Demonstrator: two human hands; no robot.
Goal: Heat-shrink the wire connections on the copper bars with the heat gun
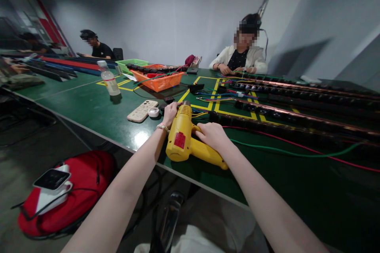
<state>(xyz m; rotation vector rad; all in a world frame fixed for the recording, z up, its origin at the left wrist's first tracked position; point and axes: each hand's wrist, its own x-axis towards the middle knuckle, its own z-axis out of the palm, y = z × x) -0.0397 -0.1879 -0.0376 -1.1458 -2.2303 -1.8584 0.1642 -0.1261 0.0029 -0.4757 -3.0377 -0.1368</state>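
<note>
Looks like an electrical assembly workshop — laid out around a long green worktable, marked off with yellow tape and loaded with coloured wires, long dark strips and an orange basket. Has a yellow heat gun near the edge — and seats a co-worker opposite.

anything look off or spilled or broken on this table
No spill or damage stands out. Slightly odd: a phone and a small white case lie left of the yellow heat gun, looking more like personal items than work parts.
</note>
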